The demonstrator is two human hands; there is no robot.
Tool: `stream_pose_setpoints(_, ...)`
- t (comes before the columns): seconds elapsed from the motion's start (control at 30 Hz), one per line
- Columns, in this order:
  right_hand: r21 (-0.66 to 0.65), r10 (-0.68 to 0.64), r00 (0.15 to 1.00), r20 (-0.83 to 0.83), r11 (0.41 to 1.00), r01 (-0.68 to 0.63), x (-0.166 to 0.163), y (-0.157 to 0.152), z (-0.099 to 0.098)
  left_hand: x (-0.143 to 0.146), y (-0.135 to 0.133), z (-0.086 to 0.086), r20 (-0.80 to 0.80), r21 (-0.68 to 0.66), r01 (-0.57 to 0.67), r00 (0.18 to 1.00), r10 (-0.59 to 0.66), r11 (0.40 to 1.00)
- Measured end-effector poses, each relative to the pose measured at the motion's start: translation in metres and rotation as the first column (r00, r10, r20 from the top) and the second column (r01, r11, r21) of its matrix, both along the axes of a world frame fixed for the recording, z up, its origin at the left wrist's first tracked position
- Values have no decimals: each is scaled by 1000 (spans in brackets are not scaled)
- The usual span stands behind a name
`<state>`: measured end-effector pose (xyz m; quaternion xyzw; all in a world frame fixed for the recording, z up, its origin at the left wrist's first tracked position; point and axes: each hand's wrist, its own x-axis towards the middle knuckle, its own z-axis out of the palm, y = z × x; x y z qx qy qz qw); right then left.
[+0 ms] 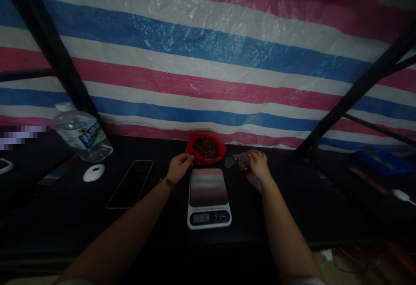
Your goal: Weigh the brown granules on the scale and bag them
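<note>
A red plastic bag stands open at the back of the black table, holding small brown grains or seeds. My left hand is at its left front edge, thumb and fingers pinched together on the rim. To the right, my right hand has its fingers closed over a small clear plastic bag with something dark inside. Between the two bags lies a small clear round piece. In front of the red bag sits a white kitchen scale with a shiny plate; its display digits are too small to read.
On the left are a phone, a white computer mouse and a large clear bottle. A blue tray and a white spoon-like item lie at right. Black frame bars and a striped tarp stand behind.
</note>
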<state>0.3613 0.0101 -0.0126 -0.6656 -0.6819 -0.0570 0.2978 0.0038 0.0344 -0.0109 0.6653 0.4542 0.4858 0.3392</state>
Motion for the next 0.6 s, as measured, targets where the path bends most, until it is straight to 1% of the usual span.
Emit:
stream_pose_setpoints(0.1, 16, 103, 994, -43, 995, -103, -13, -3, 7, 0, 2, 1, -165, 174, 89, 985, -60, 981)
stream_pose_setpoints(0.17, -35, 159, 986, -49, 986, -161, -24, -5, 7, 2, 3, 0, -279, 245, 155, 957, -84, 957)
stream_pose_setpoints(0.23, -100, 197, 980, -39, 975, -200, -34, -5, 5, 4, 3, -2, -363, 244, 177, 928, -79, 954)
stream_pose_setpoints(0.33, -175, 255, 967, -20, 951, -255, -47, -2, 0, 9, 2, -6, -446, 195, 151, 894, -49, 969)
stream_pose_setpoints(0.4, -196, 275, 961, -27, 941, -275, -53, 0, -2, 12, 2, -8, -480, 166, 136, 876, -40, 977)
stream_pose_setpoints(0.5, -176, 274, 957, -92, 942, -286, -56, 1, -1, 12, 1, -10, -500, 134, 122, 865, -39, 984)
stream_pose_setpoints(0.6, -94, 222, 946, -235, 964, -250, -47, -3, 4, 11, 1, -10, -498, 153, 113, 867, -22, 982)
